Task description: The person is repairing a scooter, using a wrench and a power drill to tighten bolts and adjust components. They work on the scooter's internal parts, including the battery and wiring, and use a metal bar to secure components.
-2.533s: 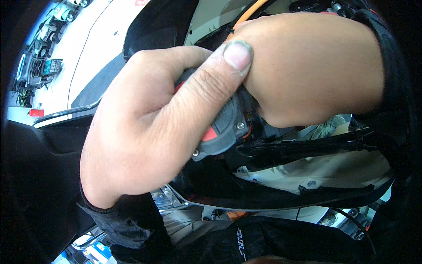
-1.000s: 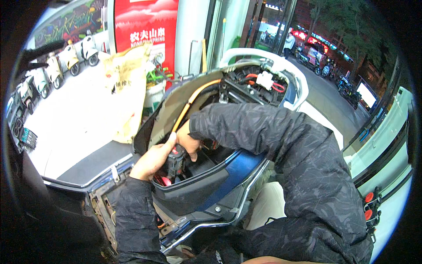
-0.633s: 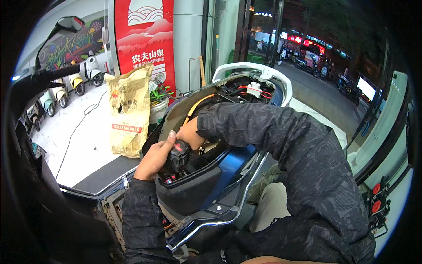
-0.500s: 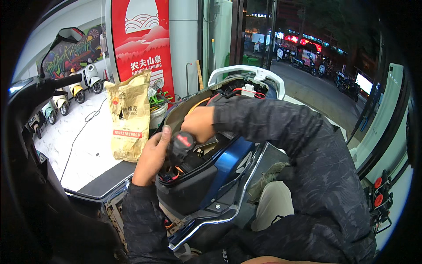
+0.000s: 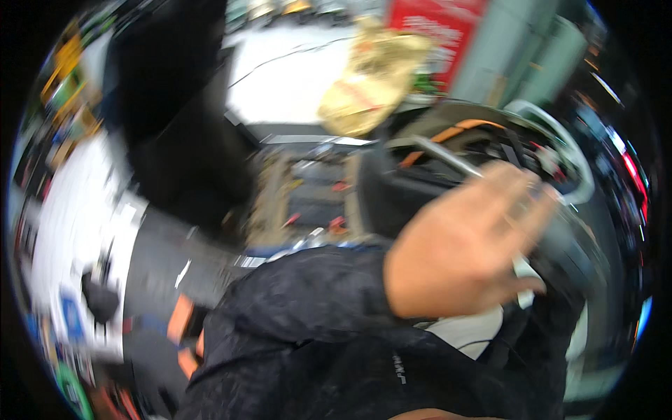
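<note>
Strong motion blur smears this moment. My left hand (image 5: 458, 245) reaches to the right across the middle, back of the hand up, fingers stretched and thumb apart. Just beyond it, a silvery rod (image 5: 448, 157) runs up to the hand's far edge; I cannot tell what holds it. Behind lies the opened body of a scooter (image 5: 378, 189), with an orange strap or cable (image 5: 455, 129) and dark wiring inside its compartment. My right hand is hidden; only a dark patch of sleeve and shapes too blurred to name show on that side.
An uncovered floor compartment (image 5: 315, 203) with red connectors lies left of the scooter's seat body. A yellow sack (image 5: 371, 80) stands beyond, before a red banner (image 5: 437, 35). A pale grab rail (image 5: 581, 161) curves at the far right. Orange blocks (image 5: 180, 318) sit at lower left.
The view has swung left and down. My left hand has moved from the black tool's left side to over the scooter's near side. The black tool and right hand are no longer clearly seen.
</note>
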Tool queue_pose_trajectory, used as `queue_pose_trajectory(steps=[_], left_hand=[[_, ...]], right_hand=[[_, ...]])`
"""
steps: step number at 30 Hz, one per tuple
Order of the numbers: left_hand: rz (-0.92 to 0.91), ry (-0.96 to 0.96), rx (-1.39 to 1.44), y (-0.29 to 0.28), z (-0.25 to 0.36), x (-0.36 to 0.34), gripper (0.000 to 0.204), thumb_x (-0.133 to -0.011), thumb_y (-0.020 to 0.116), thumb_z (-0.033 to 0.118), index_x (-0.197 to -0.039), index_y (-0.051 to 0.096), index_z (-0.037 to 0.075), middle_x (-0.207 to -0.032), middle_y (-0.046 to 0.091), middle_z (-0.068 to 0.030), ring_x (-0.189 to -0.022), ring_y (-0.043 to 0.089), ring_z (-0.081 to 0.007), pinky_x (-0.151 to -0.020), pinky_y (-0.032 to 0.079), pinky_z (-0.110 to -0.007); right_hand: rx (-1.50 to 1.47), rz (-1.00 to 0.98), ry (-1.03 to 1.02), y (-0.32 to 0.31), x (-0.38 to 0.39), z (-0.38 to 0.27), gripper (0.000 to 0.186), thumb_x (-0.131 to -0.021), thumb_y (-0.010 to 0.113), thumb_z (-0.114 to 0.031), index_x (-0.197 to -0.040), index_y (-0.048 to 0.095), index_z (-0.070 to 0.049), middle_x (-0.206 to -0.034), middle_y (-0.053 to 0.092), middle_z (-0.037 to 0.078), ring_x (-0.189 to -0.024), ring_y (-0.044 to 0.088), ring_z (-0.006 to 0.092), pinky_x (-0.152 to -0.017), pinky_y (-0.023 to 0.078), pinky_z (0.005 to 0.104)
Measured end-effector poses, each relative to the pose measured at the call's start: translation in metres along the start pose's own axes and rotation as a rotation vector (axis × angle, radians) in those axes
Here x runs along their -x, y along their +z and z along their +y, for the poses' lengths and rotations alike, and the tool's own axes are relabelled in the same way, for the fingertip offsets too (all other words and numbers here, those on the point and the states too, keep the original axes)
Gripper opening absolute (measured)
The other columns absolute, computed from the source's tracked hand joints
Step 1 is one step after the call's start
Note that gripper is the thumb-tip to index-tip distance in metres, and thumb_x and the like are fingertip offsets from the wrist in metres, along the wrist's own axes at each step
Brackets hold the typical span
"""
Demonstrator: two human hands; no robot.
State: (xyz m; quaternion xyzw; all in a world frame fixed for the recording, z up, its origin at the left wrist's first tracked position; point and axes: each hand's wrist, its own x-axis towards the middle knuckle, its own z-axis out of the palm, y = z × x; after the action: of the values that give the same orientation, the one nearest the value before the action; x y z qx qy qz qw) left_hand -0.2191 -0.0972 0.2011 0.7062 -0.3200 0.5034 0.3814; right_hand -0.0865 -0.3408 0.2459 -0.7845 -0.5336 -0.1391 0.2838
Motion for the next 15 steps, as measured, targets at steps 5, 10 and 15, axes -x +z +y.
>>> queue_pose_trajectory(steps=[5, 10, 15], left_hand=[[-0.014, -0.029, -0.452, -0.038, 0.054, 0.036, 0.084, -0.072, 0.081, 0.052, -0.135, 0.066, -0.002, -0.112, 0.070, -0.0221, -0.117, 0.063, -0.0384, -0.100, 0.045, -0.052], [-0.268, -0.116, -0.598, -0.104, 0.069, 0.032, 0.068, -0.072, 0.083, 0.058, -0.113, 0.071, 0.005, -0.078, 0.071, -0.0142, -0.076, 0.074, -0.0336, -0.071, 0.058, -0.048], [-0.546, -0.267, -0.894, -0.190, 0.116, 0.035, 0.072, -0.067, 0.094, 0.042, -0.123, 0.068, 0.005, -0.091, 0.075, -0.0156, -0.082, 0.077, -0.0320, -0.070, 0.061, -0.041]], right_hand=[[-0.121, -0.086, -0.033, 0.058, -0.005, -0.024, 0.053, -0.081, 0.083, -0.024, -0.127, 0.070, -0.002, -0.110, 0.075, 0.014, -0.093, 0.072, 0.0265, -0.084, 0.057, 0.0368], [-0.157, -0.194, -0.266, 0.110, -0.036, -0.079, 0.055, -0.082, 0.081, -0.025, -0.130, 0.068, -0.002, -0.117, 0.073, 0.014, -0.102, 0.070, 0.0273, -0.091, 0.055, 0.0378], [-0.139, -0.252, -0.501, 0.154, -0.075, -0.127, 0.058, -0.084, 0.080, -0.027, -0.133, 0.066, -0.001, -0.124, 0.071, 0.015, -0.111, 0.067, 0.0280, -0.098, 0.052, 0.0389]])
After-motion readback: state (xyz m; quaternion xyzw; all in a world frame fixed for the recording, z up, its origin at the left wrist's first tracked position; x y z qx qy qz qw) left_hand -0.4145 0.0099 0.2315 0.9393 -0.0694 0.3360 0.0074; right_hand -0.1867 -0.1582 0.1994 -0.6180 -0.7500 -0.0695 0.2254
